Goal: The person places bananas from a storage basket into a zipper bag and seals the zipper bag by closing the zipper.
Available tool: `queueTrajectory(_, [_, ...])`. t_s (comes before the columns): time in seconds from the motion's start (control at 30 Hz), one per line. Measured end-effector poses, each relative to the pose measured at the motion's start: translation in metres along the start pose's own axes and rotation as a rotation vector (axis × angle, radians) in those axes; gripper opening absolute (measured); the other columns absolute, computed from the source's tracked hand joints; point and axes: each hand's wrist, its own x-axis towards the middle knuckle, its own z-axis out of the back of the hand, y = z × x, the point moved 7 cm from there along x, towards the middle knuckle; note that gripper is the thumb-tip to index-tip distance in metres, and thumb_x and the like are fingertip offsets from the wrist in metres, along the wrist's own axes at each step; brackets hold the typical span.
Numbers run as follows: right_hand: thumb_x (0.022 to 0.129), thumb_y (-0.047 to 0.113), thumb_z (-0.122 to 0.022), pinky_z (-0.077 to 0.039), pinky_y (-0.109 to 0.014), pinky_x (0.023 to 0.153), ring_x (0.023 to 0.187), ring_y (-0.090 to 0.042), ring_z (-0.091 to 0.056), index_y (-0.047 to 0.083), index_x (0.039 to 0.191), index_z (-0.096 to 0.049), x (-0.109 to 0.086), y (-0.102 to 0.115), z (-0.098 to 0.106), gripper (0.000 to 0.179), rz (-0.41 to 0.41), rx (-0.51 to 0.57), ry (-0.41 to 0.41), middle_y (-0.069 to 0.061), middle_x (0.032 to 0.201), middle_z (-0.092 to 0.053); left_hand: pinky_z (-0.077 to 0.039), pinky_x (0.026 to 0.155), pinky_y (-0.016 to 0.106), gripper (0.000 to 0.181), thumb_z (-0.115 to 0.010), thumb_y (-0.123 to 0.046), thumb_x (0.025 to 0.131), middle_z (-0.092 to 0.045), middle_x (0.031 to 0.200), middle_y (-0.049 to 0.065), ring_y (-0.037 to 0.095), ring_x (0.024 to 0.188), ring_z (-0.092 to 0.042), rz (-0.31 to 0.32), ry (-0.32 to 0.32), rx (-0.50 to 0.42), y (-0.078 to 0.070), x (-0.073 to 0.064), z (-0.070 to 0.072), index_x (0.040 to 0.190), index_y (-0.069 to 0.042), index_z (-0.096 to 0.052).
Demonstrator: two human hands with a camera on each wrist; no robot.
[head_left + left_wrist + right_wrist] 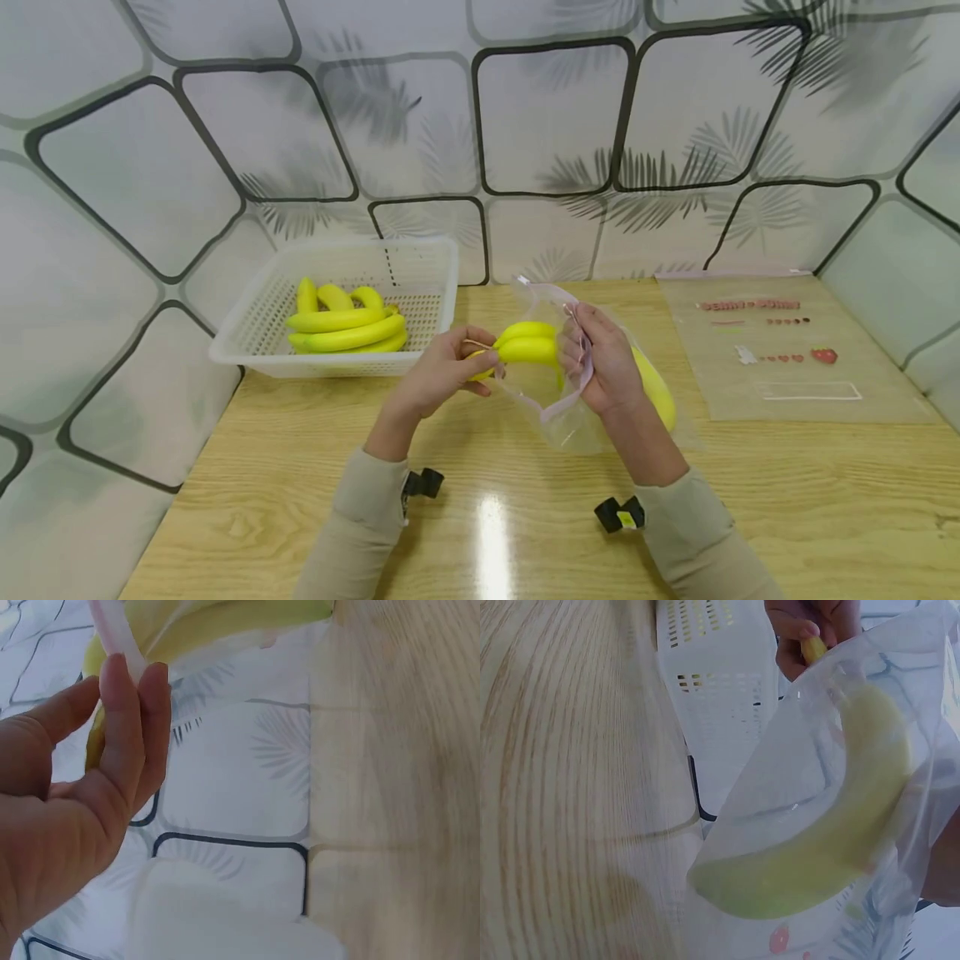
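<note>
My left hand [444, 371] pinches the stem end of some yellow bananas [527, 348] at the mouth of a clear zip bag [562, 433]. Their bodies reach into the bag's opening. The bag's pinkish zip rim is gripped by my right hand [611, 367], fingers curled over its edge. More yellow banana [656, 392] shows through the plastic beyond the right wrist. In the right wrist view, a curved banana [802, 862] is seen through the bag, and the left fingertips hold a yellow stem [814, 650]. The left wrist view has the left hand [97, 765] close to the bag's rim.
A white perforated basket [262, 362] holding several bananas [348, 329] stands at the back left. Another clear zip bag [750, 392], printed with a strawberry and lettering, lies flat on the wooden table [315, 467] at the right. Patterned cloth walls enclose the table.
</note>
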Motion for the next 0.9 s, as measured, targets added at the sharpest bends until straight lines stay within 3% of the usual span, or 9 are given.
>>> queueTrajectory(0.13, [0.109, 0.024, -0.036, -0.034, -0.015, 0.039, 0.046, -0.004, -0.037, 0.009, 0.097, -0.050, -0.0007, 0.0007, -0.0007, 0.023, 0.003, -0.001, -0.002, 0.005, 0.063, -0.044, -0.059, 0.062, 0.035, 0.026, -0.061, -0.016, 0.100, -0.067, 0.098, 0.016, 0.029, 0.083, -0.070, -0.013, -0.083, 0.151, -0.0072, -0.0037, 0.0004, 0.120, 0.000, -0.054])
queueTrajectory(0.27, [0.109, 0.023, -0.036, -0.033, -0.015, 0.039, 0.046, -0.004, -0.036, 0.009, 0.096, -0.050, -0.0013, 0.0016, -0.0019, 0.024, 0.005, 0.002, 0.003, 0.005, 0.063, -0.044, -0.058, 0.060, 0.033, 0.027, -0.061, -0.021, 0.100, -0.066, 0.097, 0.017, 0.035, 0.078, -0.068, -0.015, -0.096, 0.228, -0.0110, -0.0063, -0.0009, 0.119, -0.003, -0.055])
queueTrajectory(0.37, [0.109, 0.022, -0.036, -0.033, -0.014, 0.039, 0.046, -0.004, -0.036, 0.009, 0.095, -0.049, -0.0018, 0.0028, -0.0027, 0.024, 0.013, 0.006, 0.014, 0.005, 0.062, -0.045, -0.057, 0.060, 0.032, 0.031, -0.061, -0.020, 0.100, -0.066, 0.095, 0.019, 0.031, 0.070, -0.064, -0.016, -0.066, 0.187, -0.0104, -0.0067, -0.0011, 0.125, -0.003, -0.052])
queueTrajectory(0.47, [0.109, 0.022, -0.035, -0.034, -0.014, 0.039, 0.046, -0.004, -0.037, 0.008, 0.095, -0.048, -0.0019, 0.0036, -0.0035, 0.024, 0.023, 0.003, 0.020, 0.005, 0.062, -0.046, -0.055, 0.058, 0.029, 0.037, -0.060, -0.018, 0.101, -0.066, 0.091, 0.018, 0.019, 0.062, -0.059, -0.012, -0.037, 0.102, -0.0093, -0.0067, 0.0003, 0.132, -0.002, -0.047])
queueTrajectory(0.6, [0.109, 0.023, -0.035, -0.034, -0.014, 0.039, 0.045, -0.004, -0.039, 0.009, 0.096, -0.048, -0.0013, 0.0033, -0.0032, 0.023, 0.032, -0.026, 0.021, 0.005, 0.062, -0.046, -0.051, 0.054, 0.025, 0.038, -0.059, -0.018, 0.101, -0.067, 0.085, 0.014, 0.014, 0.056, -0.054, -0.002, -0.036, 0.020, -0.0090, -0.0069, 0.0029, 0.133, -0.002, -0.045])
queueTrajectory(0.8, [0.109, 0.022, -0.039, -0.036, -0.014, 0.039, 0.045, -0.004, -0.040, 0.009, 0.096, -0.050, -0.0019, 0.0028, -0.0020, 0.021, 0.053, -0.106, 0.008, 0.006, 0.064, -0.046, -0.040, 0.047, 0.023, 0.036, -0.056, -0.017, 0.102, -0.065, 0.070, 0.007, 0.011, 0.048, -0.046, 0.004, -0.039, -0.027, -0.0105, -0.0071, 0.0043, 0.132, -0.001, -0.045])
queueTrajectory(0.9, [0.108, 0.022, -0.040, -0.036, -0.014, 0.040, 0.045, -0.005, -0.041, 0.009, 0.096, -0.051, -0.0031, 0.0016, -0.0013, 0.021, 0.048, -0.119, 0.006, 0.005, 0.065, -0.047, -0.036, 0.045, 0.022, 0.035, -0.054, -0.019, 0.102, -0.061, 0.067, 0.005, 0.011, 0.046, -0.042, 0.043, -0.028, -0.018, -0.0089, -0.0072, 0.0026, 0.132, -0.003, -0.045])
